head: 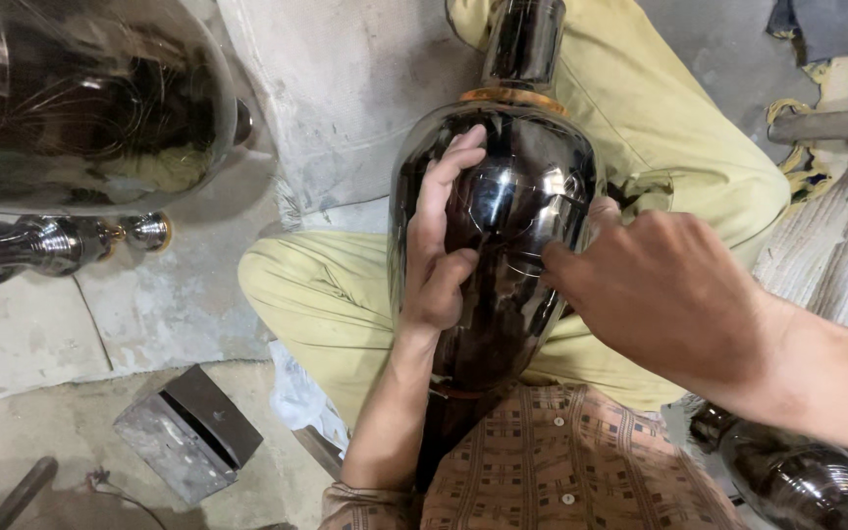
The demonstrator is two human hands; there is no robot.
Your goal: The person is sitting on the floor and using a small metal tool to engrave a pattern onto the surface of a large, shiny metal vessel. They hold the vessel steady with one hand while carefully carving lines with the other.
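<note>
The floor point(41, 344) is rough grey concrete, stained and dusty, with a seam running between slabs at the left. A pale worn cloth point(345, 88) is spread over it at the top, and a coarse whitish mat point(817, 245) with frayed yellow edging lies at the right beside a dark cloth point(836, 25). A small grey metal block point(188, 432) and a dark bar point(17, 496) sit on the concrete at the lower left, and the light is soft and even, throwing bright reflections on 2 shiny metal vessels point(80, 98) at the upper left.

Probably a metal workshop: polished vases point(80, 98), dusty concrete floor point(22, 344).
</note>
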